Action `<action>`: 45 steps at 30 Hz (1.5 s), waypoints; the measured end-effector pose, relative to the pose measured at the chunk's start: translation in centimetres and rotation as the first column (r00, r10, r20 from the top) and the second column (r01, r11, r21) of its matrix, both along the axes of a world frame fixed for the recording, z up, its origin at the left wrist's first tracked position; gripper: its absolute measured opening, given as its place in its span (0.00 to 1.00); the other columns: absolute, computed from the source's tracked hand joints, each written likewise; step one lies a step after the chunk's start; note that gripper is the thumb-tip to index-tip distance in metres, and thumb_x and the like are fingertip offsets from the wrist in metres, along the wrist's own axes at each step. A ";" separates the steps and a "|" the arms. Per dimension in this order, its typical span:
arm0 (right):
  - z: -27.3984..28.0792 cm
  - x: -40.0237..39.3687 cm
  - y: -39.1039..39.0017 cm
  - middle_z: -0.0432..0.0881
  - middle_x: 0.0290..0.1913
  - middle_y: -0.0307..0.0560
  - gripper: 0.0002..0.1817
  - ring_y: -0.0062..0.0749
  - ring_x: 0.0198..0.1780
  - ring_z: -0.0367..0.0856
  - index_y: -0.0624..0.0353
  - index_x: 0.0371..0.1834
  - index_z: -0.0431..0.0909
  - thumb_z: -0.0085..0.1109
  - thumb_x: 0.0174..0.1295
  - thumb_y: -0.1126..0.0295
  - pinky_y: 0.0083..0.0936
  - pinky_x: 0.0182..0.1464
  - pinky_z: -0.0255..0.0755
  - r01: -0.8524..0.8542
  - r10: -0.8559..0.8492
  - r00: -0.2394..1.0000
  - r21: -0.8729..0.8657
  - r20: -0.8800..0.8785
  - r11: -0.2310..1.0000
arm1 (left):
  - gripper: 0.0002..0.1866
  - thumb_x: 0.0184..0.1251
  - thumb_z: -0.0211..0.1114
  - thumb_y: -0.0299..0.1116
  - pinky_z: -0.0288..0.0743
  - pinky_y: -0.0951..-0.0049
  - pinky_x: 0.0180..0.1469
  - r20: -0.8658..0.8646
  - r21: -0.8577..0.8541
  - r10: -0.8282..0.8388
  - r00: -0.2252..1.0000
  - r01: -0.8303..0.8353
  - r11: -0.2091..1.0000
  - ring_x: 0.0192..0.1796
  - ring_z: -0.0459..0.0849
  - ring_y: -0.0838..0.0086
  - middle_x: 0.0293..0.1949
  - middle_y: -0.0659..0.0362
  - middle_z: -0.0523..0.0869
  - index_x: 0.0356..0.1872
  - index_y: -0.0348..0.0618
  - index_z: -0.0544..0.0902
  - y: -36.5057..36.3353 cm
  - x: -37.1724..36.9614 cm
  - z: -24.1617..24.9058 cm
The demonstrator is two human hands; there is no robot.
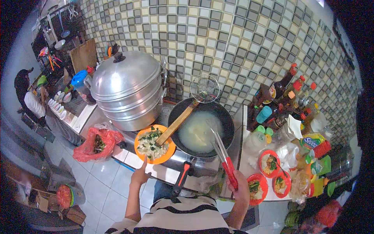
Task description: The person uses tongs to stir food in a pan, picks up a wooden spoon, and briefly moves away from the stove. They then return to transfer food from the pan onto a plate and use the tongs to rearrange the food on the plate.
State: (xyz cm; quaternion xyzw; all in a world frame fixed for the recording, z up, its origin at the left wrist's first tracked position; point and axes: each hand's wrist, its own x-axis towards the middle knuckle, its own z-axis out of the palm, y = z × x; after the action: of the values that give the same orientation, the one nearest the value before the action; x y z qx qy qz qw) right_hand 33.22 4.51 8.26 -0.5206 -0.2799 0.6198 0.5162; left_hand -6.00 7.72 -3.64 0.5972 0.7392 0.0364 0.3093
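My right hand (240, 187) is closed around red-handled metal tongs (223, 154), whose tips reach over a black wok (178, 139). Cloudy, pale liquid (200, 126) fills the bottom of the wok. My left hand (139, 177) holds nothing; its index finger stretches up to the near rim of an orange plate (170, 156). On that plate lie pale pieces with chopped greens (150, 143). A wire strainer (205, 89) rests across the wok's far side, its wooden handle (177, 125) slanting down over the plate. The wok's own handle (182, 177) points toward me.
A large aluminium steamer (125, 87) stands at the back left. In front of it sits a red plastic bag (87, 146) with greens. Red plates of food (269, 163) are on the right, near several sauce bottles (282, 84). Another person (33, 101) is at far left.
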 end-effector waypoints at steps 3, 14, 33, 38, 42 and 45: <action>0.0 -0.8 0.3 0.73 0.21 0.39 0.17 0.18 0.15 0.66 0.59 0.35 0.71 0.52 0.58 0.55 0.13 0.14 0.55 0.065 -0.064 0.997 -0.030 0.045 0.997 | 0.49 0.53 0.62 0.40 0.73 0.56 0.44 0.023 0.031 0.012 1.000 -0.012 0.999 0.40 0.79 0.47 0.36 0.42 0.81 0.66 0.67 0.33 -0.3 -0.2 -0.3; 0.0 0.2 0.4 0.72 0.19 0.38 0.16 0.18 0.13 0.64 0.59 0.31 0.70 0.52 0.57 0.56 0.13 0.13 0.53 0.033 -0.033 0.993 0.004 0.115 0.999 | 0.47 0.53 0.61 0.39 0.74 0.58 0.43 -0.024 -0.051 0.038 0.999 -0.039 0.998 0.39 0.81 0.53 0.34 0.48 0.82 0.67 0.68 0.37 -0.8 -0.4 -0.1; -0.1 -0.2 1.5 0.72 0.21 0.38 0.14 0.17 0.16 0.65 0.60 0.32 0.69 0.49 0.57 0.59 0.14 0.17 0.55 0.080 -0.081 0.989 0.014 0.126 0.997 | 0.46 0.57 0.59 0.42 0.74 0.60 0.41 0.006 -0.089 0.021 1.000 -0.021 0.996 0.36 0.81 0.52 0.34 0.40 0.81 0.67 0.52 0.33 -2.2 1.6 0.2; -1.8 -0.3 1.7 0.73 0.21 0.38 0.14 0.17 0.17 0.65 0.59 0.34 0.70 0.50 0.58 0.58 0.14 0.17 0.56 0.085 -0.085 0.982 0.009 0.171 0.996 | 0.34 0.63 0.52 0.49 0.75 0.71 0.39 0.673 -0.216 0.155 0.723 -0.009 0.976 0.35 0.80 0.71 0.34 0.51 0.80 0.65 0.44 0.52 -2.3 5.7 2.8; -1.9 -1.5 2.1 0.73 0.22 0.37 0.15 0.18 0.17 0.67 0.59 0.35 0.70 0.52 0.58 0.57 0.14 0.18 0.58 0.151 -0.150 0.988 -0.016 0.027 0.988 | 0.28 0.68 0.45 0.49 0.73 0.77 0.43 0.912 -0.333 0.296 0.284 0.093 0.938 0.38 0.78 0.77 0.38 0.59 0.79 0.62 0.41 0.60 -2.3 8.0 3.0; -1.5 -2.0 2.4 0.73 0.23 0.37 0.15 0.18 0.17 0.67 0.58 0.35 0.70 0.52 0.58 0.56 0.13 0.18 0.59 0.194 -0.195 0.980 -0.051 -0.027 0.980 | 0.26 0.66 0.46 0.52 0.70 0.79 0.41 0.917 -0.360 0.327 0.228 0.124 0.925 0.38 0.76 0.80 0.39 0.61 0.79 0.56 0.45 0.68 -2.7 9.0 2.6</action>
State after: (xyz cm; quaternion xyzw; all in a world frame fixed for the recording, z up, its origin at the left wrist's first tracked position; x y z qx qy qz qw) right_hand 31.26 6.90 6.72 -0.5479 -0.2046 0.5809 0.5661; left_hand 3.01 5.03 -1.01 0.3272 0.4186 0.2821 0.7988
